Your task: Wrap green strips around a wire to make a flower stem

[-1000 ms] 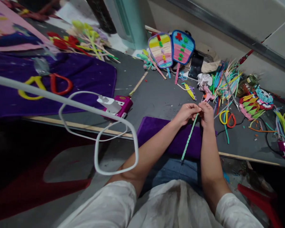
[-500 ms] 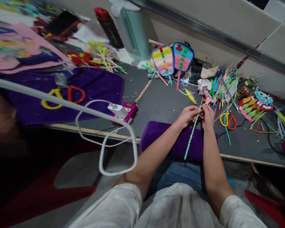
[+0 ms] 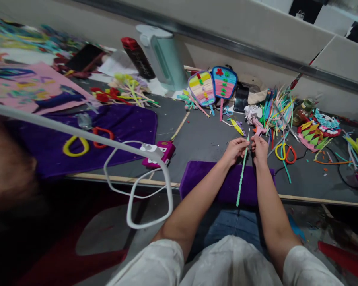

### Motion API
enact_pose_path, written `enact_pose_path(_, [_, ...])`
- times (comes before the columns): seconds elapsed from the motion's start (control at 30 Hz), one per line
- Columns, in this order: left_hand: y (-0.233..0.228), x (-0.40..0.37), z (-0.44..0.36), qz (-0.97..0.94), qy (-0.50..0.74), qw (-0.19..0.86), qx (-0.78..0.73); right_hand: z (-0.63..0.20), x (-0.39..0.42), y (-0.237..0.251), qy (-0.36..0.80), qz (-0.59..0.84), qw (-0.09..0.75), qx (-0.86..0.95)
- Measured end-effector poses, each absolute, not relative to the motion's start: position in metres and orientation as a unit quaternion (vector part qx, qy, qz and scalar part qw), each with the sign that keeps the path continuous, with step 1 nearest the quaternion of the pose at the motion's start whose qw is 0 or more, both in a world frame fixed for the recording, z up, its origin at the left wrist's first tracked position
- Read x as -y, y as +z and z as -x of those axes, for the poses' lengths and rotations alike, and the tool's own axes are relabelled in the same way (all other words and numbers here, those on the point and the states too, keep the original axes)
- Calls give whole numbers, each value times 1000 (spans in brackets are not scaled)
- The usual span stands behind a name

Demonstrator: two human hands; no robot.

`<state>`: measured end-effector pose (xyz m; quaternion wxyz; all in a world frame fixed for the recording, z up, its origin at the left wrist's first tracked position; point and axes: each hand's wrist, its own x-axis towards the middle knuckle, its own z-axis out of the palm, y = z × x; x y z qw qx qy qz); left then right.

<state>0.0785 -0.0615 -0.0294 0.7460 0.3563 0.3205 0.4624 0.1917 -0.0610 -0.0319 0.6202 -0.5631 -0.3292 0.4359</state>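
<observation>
Together, the left hand [image 3: 234, 149] and right hand [image 3: 259, 147] pinch the upper end of a green pipe-cleaner stick [image 3: 241, 174], both grips closed on it. Its lower end hangs over a purple cloth [image 3: 214, 180] at the edge of the grey surface [image 3: 203, 139], with yellow-and-red scissors [image 3: 284, 152] just beside the right hand.

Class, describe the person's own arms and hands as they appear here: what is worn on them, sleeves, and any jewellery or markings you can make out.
Both forearms are bare from above the elbow down. The left hand and right hand wear no gloves. Loose white fabric sleeves cover the upper arms only, ending near the elbows. No watch, bracelet or ring can be made out at this size, and no markings show.
</observation>
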Motion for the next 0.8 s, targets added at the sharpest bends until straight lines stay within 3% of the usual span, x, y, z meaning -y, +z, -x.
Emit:
enact_pose_path(0.43, [-30,60,-77,-363,480,730,-322,-192,59,-35,373,583,633,347])
enact_pose_path(0.8, [-10,72,-71,-305,503,758,-280,-188,50,-32,301,575,561,513])
